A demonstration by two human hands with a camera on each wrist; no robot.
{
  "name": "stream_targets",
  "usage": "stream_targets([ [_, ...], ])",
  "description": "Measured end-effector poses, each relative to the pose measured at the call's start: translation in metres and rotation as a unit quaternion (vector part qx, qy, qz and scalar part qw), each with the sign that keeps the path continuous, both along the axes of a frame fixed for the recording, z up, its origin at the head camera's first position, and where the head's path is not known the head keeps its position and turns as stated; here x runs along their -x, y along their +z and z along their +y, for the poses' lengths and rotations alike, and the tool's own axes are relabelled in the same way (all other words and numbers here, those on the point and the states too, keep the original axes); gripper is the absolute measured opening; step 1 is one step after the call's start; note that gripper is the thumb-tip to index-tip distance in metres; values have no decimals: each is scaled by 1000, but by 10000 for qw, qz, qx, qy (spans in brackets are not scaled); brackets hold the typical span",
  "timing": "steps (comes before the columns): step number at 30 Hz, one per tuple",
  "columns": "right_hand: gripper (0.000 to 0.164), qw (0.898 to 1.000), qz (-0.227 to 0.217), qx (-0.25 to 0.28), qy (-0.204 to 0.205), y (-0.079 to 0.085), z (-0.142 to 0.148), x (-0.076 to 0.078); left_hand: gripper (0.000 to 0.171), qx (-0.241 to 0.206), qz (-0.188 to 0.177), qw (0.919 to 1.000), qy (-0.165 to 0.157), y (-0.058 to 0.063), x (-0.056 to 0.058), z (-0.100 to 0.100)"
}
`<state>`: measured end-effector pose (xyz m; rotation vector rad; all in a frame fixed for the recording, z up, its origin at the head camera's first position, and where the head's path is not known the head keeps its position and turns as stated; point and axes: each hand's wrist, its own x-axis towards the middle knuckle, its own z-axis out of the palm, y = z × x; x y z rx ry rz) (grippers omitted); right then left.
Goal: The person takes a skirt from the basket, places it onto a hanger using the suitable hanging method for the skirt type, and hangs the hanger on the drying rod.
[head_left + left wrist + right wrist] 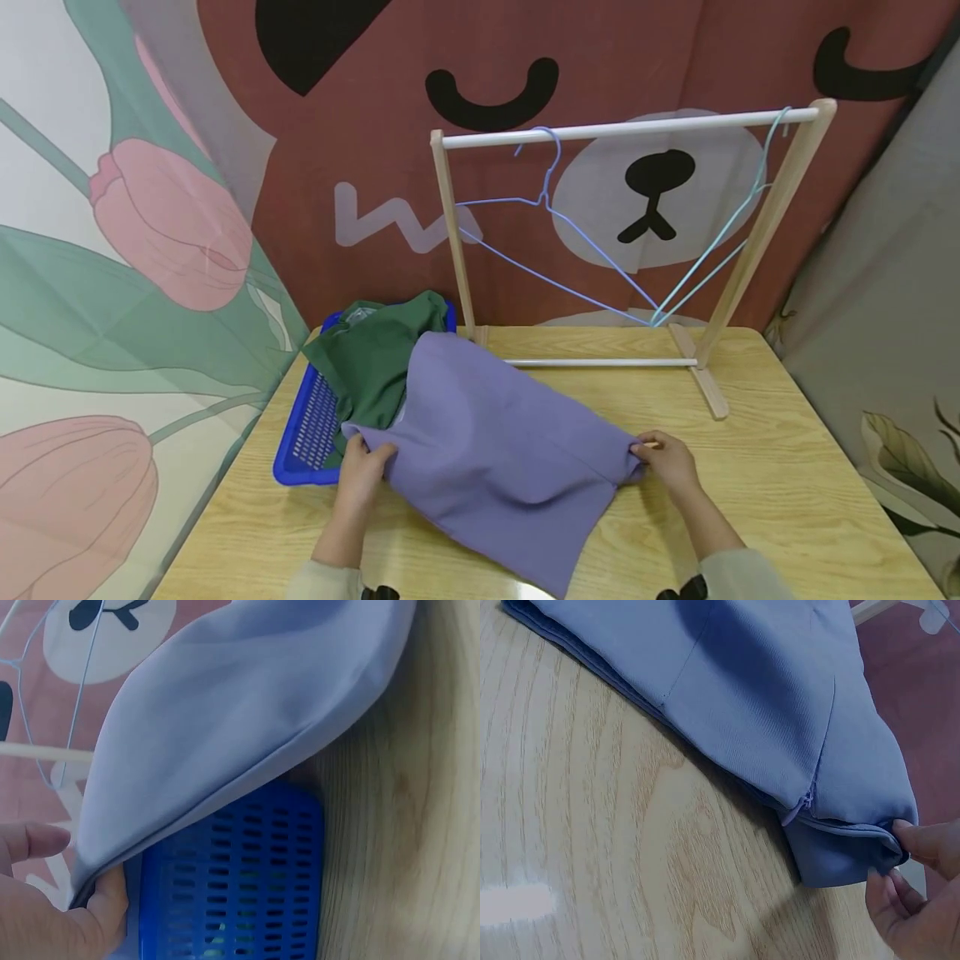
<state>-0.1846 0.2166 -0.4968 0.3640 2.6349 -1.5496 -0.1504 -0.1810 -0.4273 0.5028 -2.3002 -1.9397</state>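
A purple skirt (502,442) is spread between my two hands over the table, its lower corner hanging toward me. At its left corner, my left hand (363,467) pinches the edge of the cloth between thumb and fingers. My right hand (667,462) pinches the opposite corner, where the right wrist view shows a small zipper pull (796,811) and a folded opening. The skirt's upper left part overlaps a dark green garment (367,358) that lies heaped in a blue basket (300,450).
A small clothes rack (630,127) with wooden posts stands at the back of the table. From its white bar hang a blue hanger (546,200) at the left and a light green hanger (750,200) at the right. Printed curtains surround the wooden table (772,500).
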Motion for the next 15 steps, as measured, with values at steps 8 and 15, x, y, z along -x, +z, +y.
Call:
stream_targets([
  [8,24,9997,-152,146,-84,-4,-5,-1,54,-478,-370,9980,173,2,21,-20],
  [15,28,9934,-270,1056,-348,-1,-11,-4,64,673,-740,9945,312,1,45,-33],
])
